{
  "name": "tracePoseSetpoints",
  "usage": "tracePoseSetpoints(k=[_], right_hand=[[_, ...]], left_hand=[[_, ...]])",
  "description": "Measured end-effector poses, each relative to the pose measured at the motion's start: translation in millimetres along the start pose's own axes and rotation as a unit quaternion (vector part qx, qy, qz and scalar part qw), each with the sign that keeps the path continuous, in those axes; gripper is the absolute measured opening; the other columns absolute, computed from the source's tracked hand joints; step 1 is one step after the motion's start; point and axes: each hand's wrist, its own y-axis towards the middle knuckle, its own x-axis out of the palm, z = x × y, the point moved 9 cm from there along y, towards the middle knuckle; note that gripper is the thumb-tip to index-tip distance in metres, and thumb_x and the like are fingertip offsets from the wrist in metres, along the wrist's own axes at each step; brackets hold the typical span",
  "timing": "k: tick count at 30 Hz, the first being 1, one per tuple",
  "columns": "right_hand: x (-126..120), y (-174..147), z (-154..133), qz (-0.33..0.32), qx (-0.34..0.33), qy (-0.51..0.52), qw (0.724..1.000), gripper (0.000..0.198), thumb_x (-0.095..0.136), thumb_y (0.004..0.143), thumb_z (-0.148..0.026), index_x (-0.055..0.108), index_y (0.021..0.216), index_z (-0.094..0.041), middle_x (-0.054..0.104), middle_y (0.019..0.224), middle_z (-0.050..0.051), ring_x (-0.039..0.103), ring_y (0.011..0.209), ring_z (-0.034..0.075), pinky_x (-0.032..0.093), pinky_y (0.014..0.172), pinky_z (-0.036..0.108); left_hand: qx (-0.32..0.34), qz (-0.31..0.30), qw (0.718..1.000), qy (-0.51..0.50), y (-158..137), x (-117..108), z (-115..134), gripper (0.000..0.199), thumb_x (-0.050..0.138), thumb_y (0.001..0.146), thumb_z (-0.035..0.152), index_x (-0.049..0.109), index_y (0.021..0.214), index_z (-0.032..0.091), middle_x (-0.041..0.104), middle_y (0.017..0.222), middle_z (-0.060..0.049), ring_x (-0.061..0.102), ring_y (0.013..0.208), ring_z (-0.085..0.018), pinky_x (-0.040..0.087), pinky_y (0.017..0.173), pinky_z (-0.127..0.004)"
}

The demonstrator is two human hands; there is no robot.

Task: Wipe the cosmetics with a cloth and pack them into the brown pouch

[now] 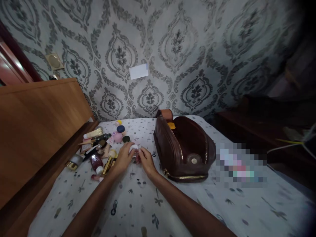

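My left hand (123,158) has its fingers curled around a small white object (134,147), and the fingertips of my right hand (147,161) are right beside it — whether they pinch it or only rest against it, I cannot tell. Below the white part, between my palms, something reddish shows, too blurred to make out. I have both hands low over the patterned white cloth (138,210), between a spread of cosmetics and the brown bag (163,144). The bag stands to my right, its zipped top wide open and its dark inside showing. Just left of my left hand lie gold tubes (106,165), and beyond them a dark red bottle (95,162) with its white cap towards me; a small pink tube (96,178) lies nearest me. Farther back are a dark-lidded jar (126,139), a pink item (118,137), a blue-lidded jar (120,129) and, over to the left, a pale squeeze tube (93,133). A grey-and-gold jar (74,162) sits at the far left — close to the wooden panel (44,131).
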Motion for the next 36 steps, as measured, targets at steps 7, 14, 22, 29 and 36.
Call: tracePoseSetpoints(k=[7, 14, 22, 29, 36], right_hand=[[3, -1, 4, 0.0, 0.018, 0.009, 1.0, 0.035, 0.055, 0.08, -0.055, 0.055, 0.078, -0.02, 0.057, 0.06, -0.002, 0.051, 0.05, 0.012, 0.042, 0.046, 0.022], [1, 0, 3, 0.002, 0.026, 0.011, 1.0, 0.036, 0.054, 0.078, -0.055, 0.057, 0.081, -0.018, 0.057, 0.061, -0.002, 0.052, 0.051, 0.012, 0.042, 0.046, 0.022], [3, 1, 4, -0.007, 0.032, 0.012, 0.999, 0.039, 0.061, 0.074, -0.057, 0.059, 0.079, -0.018, 0.059, 0.061, 0.0, 0.053, 0.052, 0.013, 0.042, 0.046, 0.024], [5, -1, 1, -0.015, 0.033, 0.002, 0.999, 0.039, 0.064, 0.073, -0.056, 0.061, 0.078, -0.018, 0.059, 0.059, 0.0, 0.051, 0.05, 0.013, 0.042, 0.046, 0.024], [5, -2, -1, -0.016, 0.034, -0.004, 0.999, 0.038, 0.065, 0.073, -0.055, 0.062, 0.078, -0.018, 0.059, 0.059, 0.0, 0.051, 0.05, 0.013, 0.042, 0.046, 0.024]], left_hand=[[-0.032, 0.074, 0.994, 0.068, 65, -38, -38, 0.034, 0.04, 0.092, 0.014, 0.057, 0.122, 0.018, 0.061, 0.117, -0.011, 0.057, 0.115, -0.025, 0.044, 0.102, -0.04], [-0.113, 0.114, 0.98, 0.12, 91, -60, -90, 0.039, 0.037, 0.088, 0.008, 0.06, 0.118, 0.016, 0.063, 0.113, -0.012, 0.057, 0.112, -0.025, 0.043, 0.102, -0.04], [-0.131, 0.004, 0.974, 0.184, 53, -36, -101, 0.034, 0.048, 0.087, 0.009, 0.066, 0.114, 0.017, 0.067, 0.11, -0.013, 0.06, 0.108, -0.024, 0.046, 0.096, -0.036], [-0.116, -0.031, 0.976, 0.183, 42, -24, -92, 0.04, 0.046, 0.087, 0.005, 0.064, 0.12, 0.016, 0.064, 0.123, -0.017, 0.057, 0.117, -0.026, 0.044, 0.102, -0.04], [-0.111, 0.015, 0.986, 0.125, 42, -44, -98, 0.047, 0.044, 0.081, -0.001, 0.066, 0.118, 0.019, 0.067, 0.116, -0.011, 0.06, 0.11, -0.023, 0.046, 0.1, -0.036]])
